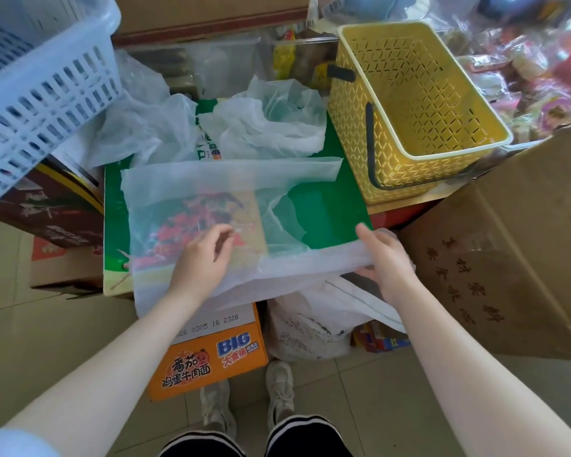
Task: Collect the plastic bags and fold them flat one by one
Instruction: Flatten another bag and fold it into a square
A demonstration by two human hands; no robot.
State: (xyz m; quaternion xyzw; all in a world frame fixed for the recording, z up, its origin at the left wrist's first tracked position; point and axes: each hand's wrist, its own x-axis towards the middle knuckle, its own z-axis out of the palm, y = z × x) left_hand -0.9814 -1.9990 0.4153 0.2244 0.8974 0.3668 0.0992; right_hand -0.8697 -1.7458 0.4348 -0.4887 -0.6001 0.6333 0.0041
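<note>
A thin translucent white plastic bag [192, 192] lies spread over the green-topped carton [327, 206] in front of me. My left hand [201, 258] rests flat on the bag near its front edge, fingers apart. My right hand [384, 258] pinches the bag's near right edge at the carton's corner, where the plastic is bunched. Behind the flat bag lie two crumpled white plastic bags, one in the middle [271, 123] and one to the left [139, 127].
An empty yellow basket [419, 110] with dark handles stands at the right of the carton. A pale blue basket [37, 84] tilts at the upper left. A brown cardboard box [508, 258] is at my right, an orange noodle carton [211, 354] and a filled white bag [314, 328] below.
</note>
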